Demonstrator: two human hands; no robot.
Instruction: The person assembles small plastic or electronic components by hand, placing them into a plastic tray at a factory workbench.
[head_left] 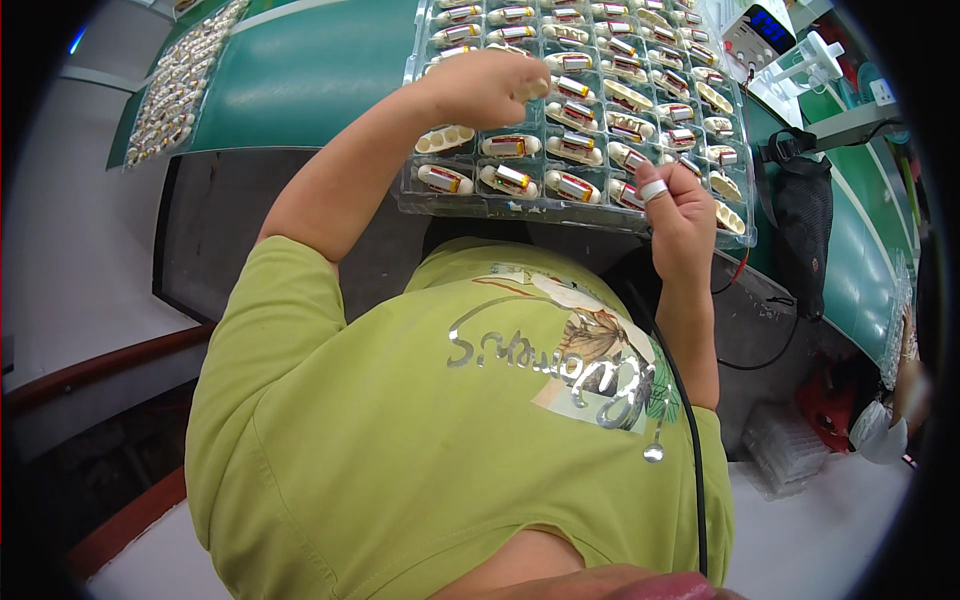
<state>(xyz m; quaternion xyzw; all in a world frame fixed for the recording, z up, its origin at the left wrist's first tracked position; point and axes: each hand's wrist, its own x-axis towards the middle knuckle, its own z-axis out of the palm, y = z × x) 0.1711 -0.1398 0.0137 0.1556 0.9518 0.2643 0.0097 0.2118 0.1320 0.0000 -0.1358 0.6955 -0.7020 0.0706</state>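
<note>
A clear plastic tray (408, 192) lies on the green bench ahead of me. Its pockets hold several white oval parts with red and yellow inserts (512, 147). My left hand (478, 88) reaches over the tray's left half, fingers pinched on one white oval part (530, 88). My right hand (678, 208) is curled at the tray's near right edge, with white tape around one finger. What its fingers hold is hidden. My green shirt fills the lower part of the view.
A second long tray of white parts (178, 85) lies at the far left on the green mat (300, 75). At the right are a black bag (800, 215), a device with a blue display (765, 25), a black cable (690, 430) and stacked clear trays (785, 450).
</note>
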